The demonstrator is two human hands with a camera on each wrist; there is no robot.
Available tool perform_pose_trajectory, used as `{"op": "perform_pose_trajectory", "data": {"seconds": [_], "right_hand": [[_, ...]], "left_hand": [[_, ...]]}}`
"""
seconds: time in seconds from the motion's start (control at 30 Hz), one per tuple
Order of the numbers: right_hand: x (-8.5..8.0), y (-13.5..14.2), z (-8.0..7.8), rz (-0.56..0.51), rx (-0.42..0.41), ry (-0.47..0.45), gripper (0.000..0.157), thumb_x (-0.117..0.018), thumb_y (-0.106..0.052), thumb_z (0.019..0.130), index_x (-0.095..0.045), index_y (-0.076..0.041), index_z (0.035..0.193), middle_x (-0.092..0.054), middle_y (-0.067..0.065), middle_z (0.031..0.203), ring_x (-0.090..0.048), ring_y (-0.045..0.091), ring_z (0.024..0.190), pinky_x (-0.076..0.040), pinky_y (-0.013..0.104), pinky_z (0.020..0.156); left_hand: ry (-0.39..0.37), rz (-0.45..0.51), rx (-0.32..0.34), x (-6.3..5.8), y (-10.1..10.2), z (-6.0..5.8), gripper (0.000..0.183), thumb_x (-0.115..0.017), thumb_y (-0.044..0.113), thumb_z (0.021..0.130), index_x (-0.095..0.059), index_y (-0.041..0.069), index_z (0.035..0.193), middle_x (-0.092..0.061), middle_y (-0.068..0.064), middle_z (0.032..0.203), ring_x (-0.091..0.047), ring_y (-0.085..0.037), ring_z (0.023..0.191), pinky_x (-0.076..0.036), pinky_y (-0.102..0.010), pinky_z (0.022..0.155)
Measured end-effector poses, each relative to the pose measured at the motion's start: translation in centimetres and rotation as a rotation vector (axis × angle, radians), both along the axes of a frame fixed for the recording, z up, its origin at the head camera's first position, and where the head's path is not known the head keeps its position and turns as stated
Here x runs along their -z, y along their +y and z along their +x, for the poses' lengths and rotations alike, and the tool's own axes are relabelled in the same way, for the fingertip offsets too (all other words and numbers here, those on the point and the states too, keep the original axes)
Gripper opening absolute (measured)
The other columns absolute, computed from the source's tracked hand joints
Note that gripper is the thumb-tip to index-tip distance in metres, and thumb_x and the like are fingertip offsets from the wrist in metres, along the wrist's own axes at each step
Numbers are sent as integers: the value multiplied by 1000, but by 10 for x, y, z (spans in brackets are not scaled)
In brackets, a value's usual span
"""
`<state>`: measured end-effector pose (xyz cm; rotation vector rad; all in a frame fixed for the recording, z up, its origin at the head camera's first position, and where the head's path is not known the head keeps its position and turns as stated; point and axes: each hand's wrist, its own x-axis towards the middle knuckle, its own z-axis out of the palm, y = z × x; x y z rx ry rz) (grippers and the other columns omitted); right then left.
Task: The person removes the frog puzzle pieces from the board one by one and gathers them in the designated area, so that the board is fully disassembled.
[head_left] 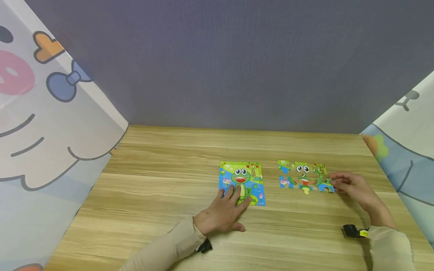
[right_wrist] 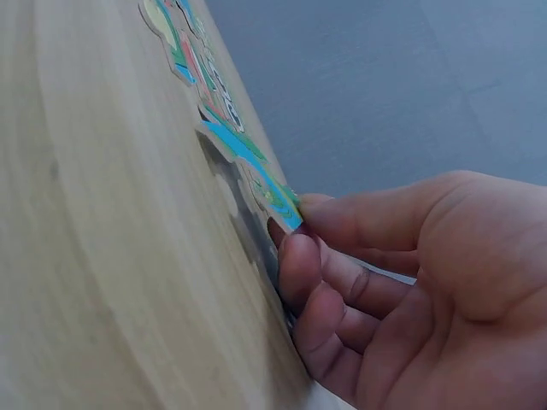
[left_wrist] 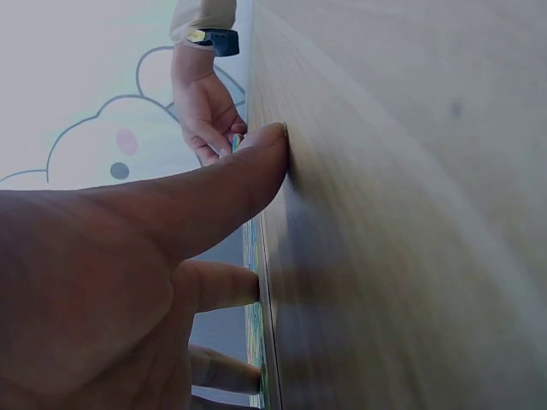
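1. Pale wood-grain table (head_left: 162,150) here, grey wall (head_left: 244,67) across the far side.
2. Frog board (head_left: 241,174) lies mid-table; my left hand (head_left: 223,212) rests over its near part, fingers spread, gripping nothing.
3. Just right of it, loose puzzle pieces (head_left: 301,168) sit clustered.
4. At their near right corner, my right hand (head_left: 356,190) pinches a blue-and-green piece (head_left: 325,186), thumb and fingertips closed on its edge.

**Lime, blue and red on streaked yellow-brown**

The puzzle board (head_left: 257,180) is lime and blue, printed with a green, red-mouthed frog (head_left: 241,177). The loose pieces (head_left: 306,181) repeat green, blue, red and white. Darker wood grain streaks the yellow-brown table (head_left: 162,169). The back wall (head_left: 244,67) is grey-blue; the whitish left panel (head_left: 44,162) bears a pink snout (head_left: 17,79) and blue bow (head_left: 61,86). Sleeves (head_left: 176,241): plain beige.
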<state>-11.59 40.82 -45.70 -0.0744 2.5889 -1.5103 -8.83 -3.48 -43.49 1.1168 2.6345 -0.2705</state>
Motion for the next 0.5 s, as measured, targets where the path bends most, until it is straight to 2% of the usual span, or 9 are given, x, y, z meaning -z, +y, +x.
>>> {"op": "perform_pose_trajectory", "data": {"seconds": [0.2, 0.33, 0.5], "right_hand": [[-2, 0, 2, 49, 6, 6, 18, -57, -3, 99, -70, -11, 107, -68, -26, 87, -63, -4, 75, -53, 16, 64], [-4, -2, 2, 78, 10, 16, 15, -57, -3, 99, -68, 0, 109, -67, -25, 86, -64, -2, 73, -53, 18, 62], [-5, -5, 3, 131, 18, 25, 22, -58, -5, 99, -62, 13, 112, -66, -24, 84, -62, 0, 71, -51, 20, 59]], "left_hand": [[0, -1, 2, 1, 0, 0, 87, -51, 75, 87, -26, 32, 158, -28, -15, 164, -31, -35, 152, -39, -52, 115], [-6, -1, 3, 0, 0, 0, 87, -51, 75, 87, -26, 32, 159, -27, -16, 164, -31, -36, 152, -39, -53, 115], [0, 0, 8, 0, 0, 0, 86, -50, 75, 88, -26, 32, 159, -27, -16, 164, -31, -36, 151, -40, -53, 115]]}}
